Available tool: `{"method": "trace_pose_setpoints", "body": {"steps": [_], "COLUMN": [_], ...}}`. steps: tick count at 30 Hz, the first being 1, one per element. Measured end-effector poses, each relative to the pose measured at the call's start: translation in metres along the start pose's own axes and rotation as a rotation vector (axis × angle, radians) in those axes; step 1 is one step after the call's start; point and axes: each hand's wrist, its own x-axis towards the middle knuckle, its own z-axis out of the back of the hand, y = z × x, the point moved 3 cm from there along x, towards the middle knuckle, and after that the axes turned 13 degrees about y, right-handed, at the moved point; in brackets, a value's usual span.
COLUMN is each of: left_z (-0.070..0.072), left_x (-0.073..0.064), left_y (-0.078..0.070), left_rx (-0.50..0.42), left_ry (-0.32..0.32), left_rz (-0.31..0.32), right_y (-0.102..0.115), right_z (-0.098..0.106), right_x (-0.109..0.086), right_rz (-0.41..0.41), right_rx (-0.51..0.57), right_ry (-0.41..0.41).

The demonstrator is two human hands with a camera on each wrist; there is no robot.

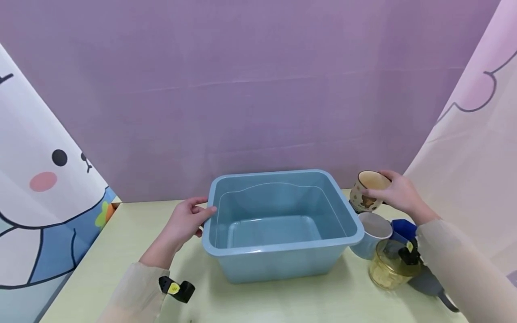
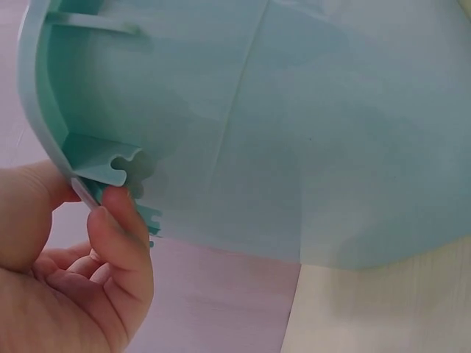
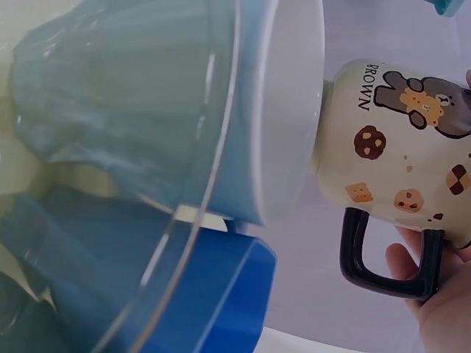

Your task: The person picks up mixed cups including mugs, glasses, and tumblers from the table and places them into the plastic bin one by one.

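A blue plastic basin (image 1: pixel 278 251) stands on the table, its inside bare. My left hand (image 1: pixel 186 223) pinches the basin's left rim; in the left wrist view the thumb lies on one side of the rim and the fingers (image 2: pixel 121 235) curl under it. To the right of the basin, my right hand (image 1: pixel 397 193) grips a cream mug (image 1: pixel 363 195) near its rim. That mug (image 3: pixel 405 147) carries a printed bear, cookies and a dark handle (image 3: pixel 390 283). Its base looks higher than the neighbouring cups, though contact below is hidden.
Close to the basin's right side stand a light blue cup (image 1: pixel 369 233), a dark blue cup (image 1: pixel 403 229) and a yellowish clear glass container (image 1: pixel 389 269). A dark grey object with a handle (image 1: pixel 430 285) lies partly under the right sleeve. Behind the table hangs a purple cloth (image 1: pixel 258 98).
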Motion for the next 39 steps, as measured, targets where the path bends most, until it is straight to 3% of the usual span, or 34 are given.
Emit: {"method": "trace_pose_setpoints", "body": {"steps": [18, 39], "left_z": [0.0, -0.001], "left_x": [-0.001, 0.001], "left_y": [0.0, 0.0], "left_rx": [-0.013, -0.023], "left_ry": [-0.004, -0.015], "left_rz": [-0.003, 0.004], "right_y": [0.012, 0.022], "right_z": [0.009, 0.013], "right_x": [-0.001, -0.004], "right_rz": [0.029, 0.029], "right_rx": [-0.01, -0.058], "right_ry": [-0.027, 0.015]}}
